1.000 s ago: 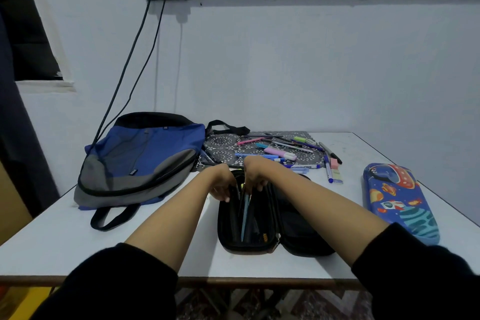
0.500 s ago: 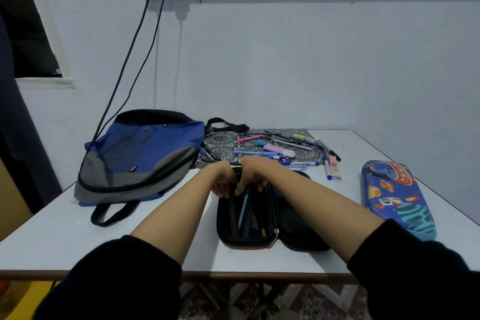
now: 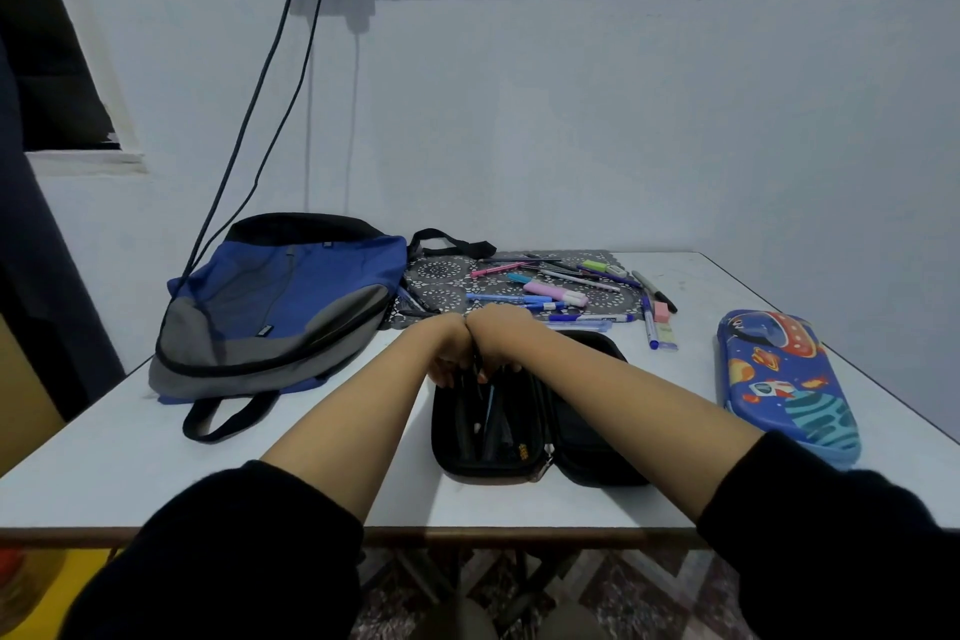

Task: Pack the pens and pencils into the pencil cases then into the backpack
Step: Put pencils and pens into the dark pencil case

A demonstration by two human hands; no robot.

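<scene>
Head view: white table (image 3: 130,442) carrying blue-and-grey backpack (image 3: 280,301) toward far left corner; rocket-print pencil case (image 3: 784,379) along right edge; black pencil case (image 3: 535,431) lying open near front edge, pens inside. Loose pens (image 3: 550,291) spread at far edge. Left hand (image 3: 447,348) and right hand (image 3: 496,333) touching, fingers curled, seemingly pinching a dark pen over black case.

No writing can be read anywhere. The small dark tag (image 3: 266,330) on the blue and grey fabric backpack (image 3: 280,307), left of the fingers, is too blurred to make out.
</scene>
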